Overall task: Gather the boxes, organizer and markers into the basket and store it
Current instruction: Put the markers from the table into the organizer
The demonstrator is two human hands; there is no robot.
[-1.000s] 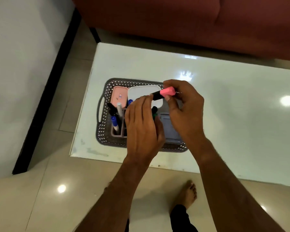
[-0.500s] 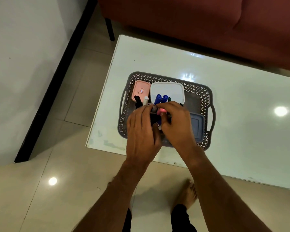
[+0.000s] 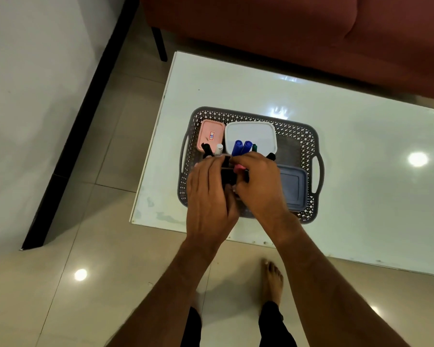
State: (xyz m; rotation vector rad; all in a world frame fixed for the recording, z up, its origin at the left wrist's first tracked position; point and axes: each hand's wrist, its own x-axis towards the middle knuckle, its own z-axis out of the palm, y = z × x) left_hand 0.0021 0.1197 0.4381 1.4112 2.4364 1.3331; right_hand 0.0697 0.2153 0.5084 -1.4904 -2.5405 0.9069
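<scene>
Pink marker (image 3: 239,168) standing nearly upright in organizer inside grey basket (image 3: 308,146); our right hand (image 3: 258,186) pinching it, left hand (image 3: 208,194) gripping organizer; blue markers (image 3: 241,147), white box (image 3: 251,132) beyond.

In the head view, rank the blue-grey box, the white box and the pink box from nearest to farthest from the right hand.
From the right hand:
1. Blue-grey box, right beside the hand, at the basket's right side.
2. White box, just beyond the fingers, at the basket's far middle.
3. Pink box, at the far left corner, past the standing markers.
</scene>
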